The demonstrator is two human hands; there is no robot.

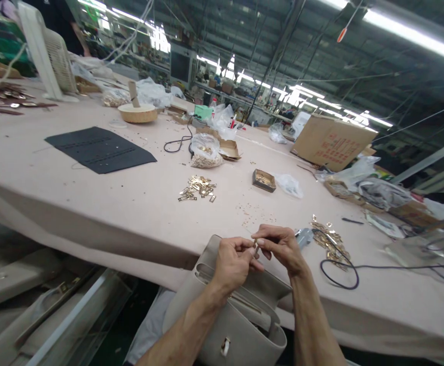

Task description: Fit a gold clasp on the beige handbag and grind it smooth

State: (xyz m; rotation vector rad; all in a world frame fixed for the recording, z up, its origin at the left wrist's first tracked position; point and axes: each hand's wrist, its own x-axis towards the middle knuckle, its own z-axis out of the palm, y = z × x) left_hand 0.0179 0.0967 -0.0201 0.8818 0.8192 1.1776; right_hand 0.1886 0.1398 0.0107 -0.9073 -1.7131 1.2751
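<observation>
My left hand (pixel 234 262) and my right hand (pixel 282 247) meet above a grey handbag (pixel 240 315) at the table's front edge. Both pinch one small gold metal fitting (pixel 256 248) between their fingertips. The bag lies partly on the table and partly over its edge, with a gold clasp (pixel 225 346) showing on its front. A pile of gold fittings (pixel 326 240) lies just right of my right hand. A second heap of gold fittings (pixel 198 187) sits further out on the table.
A black cable (pixel 339 277) loops right of my hands. A dark mat (pixel 99 148), a clear bag of fittings (pixel 205 151), a small box (pixel 263 179), a cardboard carton (pixel 330 141) and a fan (pixel 48 56) stand on the pink table (pixel 92 203). A person stands far back left.
</observation>
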